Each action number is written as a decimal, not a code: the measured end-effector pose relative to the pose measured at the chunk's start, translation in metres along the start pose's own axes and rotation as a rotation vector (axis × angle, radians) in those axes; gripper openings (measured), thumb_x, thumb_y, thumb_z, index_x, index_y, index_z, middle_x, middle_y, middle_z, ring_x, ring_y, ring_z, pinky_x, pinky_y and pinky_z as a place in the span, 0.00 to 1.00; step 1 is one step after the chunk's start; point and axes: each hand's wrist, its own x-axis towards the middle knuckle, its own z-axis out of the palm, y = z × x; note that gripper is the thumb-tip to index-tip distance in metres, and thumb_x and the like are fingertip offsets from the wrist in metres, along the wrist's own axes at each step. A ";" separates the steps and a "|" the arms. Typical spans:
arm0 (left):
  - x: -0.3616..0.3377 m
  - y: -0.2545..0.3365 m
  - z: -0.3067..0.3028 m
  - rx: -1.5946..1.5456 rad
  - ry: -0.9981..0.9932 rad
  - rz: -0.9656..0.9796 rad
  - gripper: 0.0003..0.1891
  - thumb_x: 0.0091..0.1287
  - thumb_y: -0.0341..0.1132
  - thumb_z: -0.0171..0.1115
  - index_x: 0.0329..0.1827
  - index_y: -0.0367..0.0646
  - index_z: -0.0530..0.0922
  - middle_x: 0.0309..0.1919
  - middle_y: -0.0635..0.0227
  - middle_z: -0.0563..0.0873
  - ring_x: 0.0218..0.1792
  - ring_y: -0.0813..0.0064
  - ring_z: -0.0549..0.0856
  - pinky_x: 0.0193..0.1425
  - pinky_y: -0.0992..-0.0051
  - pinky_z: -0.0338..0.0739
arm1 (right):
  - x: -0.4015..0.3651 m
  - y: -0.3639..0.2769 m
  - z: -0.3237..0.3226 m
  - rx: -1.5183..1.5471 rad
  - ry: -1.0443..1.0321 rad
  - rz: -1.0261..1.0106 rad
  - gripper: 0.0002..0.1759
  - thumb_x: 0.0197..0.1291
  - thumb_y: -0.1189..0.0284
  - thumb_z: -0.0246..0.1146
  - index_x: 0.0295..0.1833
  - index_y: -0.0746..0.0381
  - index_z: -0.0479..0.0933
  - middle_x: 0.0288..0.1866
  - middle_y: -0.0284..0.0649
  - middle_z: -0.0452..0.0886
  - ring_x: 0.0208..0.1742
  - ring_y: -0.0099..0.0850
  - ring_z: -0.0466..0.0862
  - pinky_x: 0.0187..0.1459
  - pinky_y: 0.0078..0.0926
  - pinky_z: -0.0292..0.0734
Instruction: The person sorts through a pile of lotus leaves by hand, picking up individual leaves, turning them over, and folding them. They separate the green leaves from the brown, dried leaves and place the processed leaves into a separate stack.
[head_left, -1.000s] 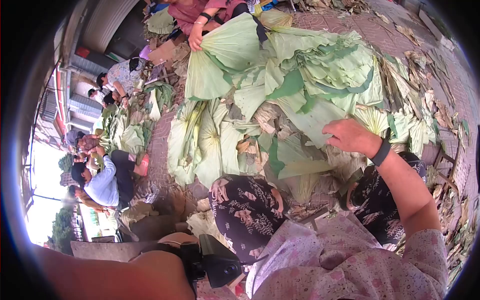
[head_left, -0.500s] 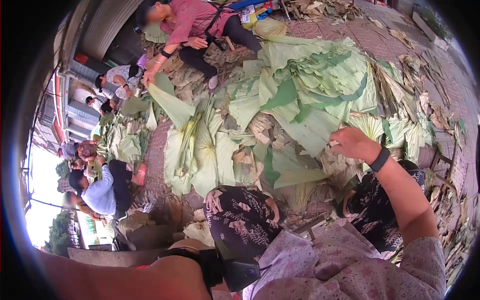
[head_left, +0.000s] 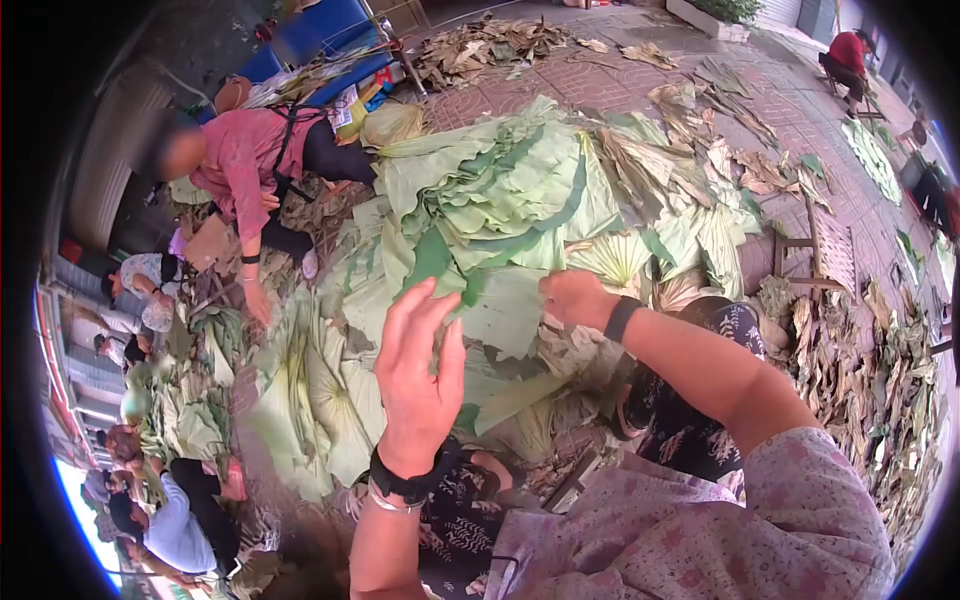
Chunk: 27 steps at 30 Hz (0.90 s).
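Observation:
My right hand [head_left: 578,298] is closed in a pinch at the right edge of a broad pale green lotus leaf [head_left: 508,312], which spreads out below the pile. Raised in front of the leaves, my left hand [head_left: 422,375] has its fingers stretched and apart, with nothing in it; it hides part of the leaves behind. Just beyond both hands lies a heap of layered lotus leaves [head_left: 520,190]. More leaves with radiating veins [head_left: 325,400] are spread on the ground to the left.
Across the heap, a co-worker in a pink shirt [head_left: 245,160] reaches down toward the leaves. Other people sit at far left, one in light blue [head_left: 180,525]. A low woven-seat chair [head_left: 832,250] stands at right, beside many dry brown leaves [head_left: 865,400] on the paving.
My left hand has come up from the lower left into the middle, fingers spread. The view has swung to the right. The co-worker's hand has let go of the leaf it was lifting.

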 end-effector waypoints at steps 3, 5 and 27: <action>-0.047 -0.078 0.050 -0.047 -0.139 -0.181 0.09 0.70 0.27 0.61 0.51 0.38 0.82 0.51 0.57 0.84 0.47 0.67 0.86 0.45 0.73 0.82 | 0.012 0.027 0.010 0.136 0.209 0.181 0.16 0.55 0.64 0.65 0.45 0.64 0.81 0.42 0.52 0.83 0.46 0.52 0.83 0.48 0.46 0.79; -0.079 -0.113 0.075 -0.130 -0.254 -0.367 0.09 0.70 0.27 0.61 0.51 0.38 0.82 0.49 0.59 0.84 0.42 0.68 0.86 0.42 0.73 0.82 | 0.022 0.059 0.017 0.179 0.332 0.297 0.17 0.54 0.66 0.66 0.47 0.65 0.82 0.44 0.54 0.84 0.47 0.53 0.83 0.50 0.45 0.79; -0.078 -0.083 0.088 -0.059 -0.573 -0.156 0.09 0.68 0.33 0.61 0.49 0.41 0.80 0.41 0.61 0.84 0.43 0.56 0.85 0.45 0.62 0.81 | 0.088 0.199 -0.017 1.023 0.606 0.932 0.17 0.54 0.70 0.73 0.47 0.67 0.81 0.44 0.42 0.84 0.45 0.35 0.84 0.43 0.36 0.82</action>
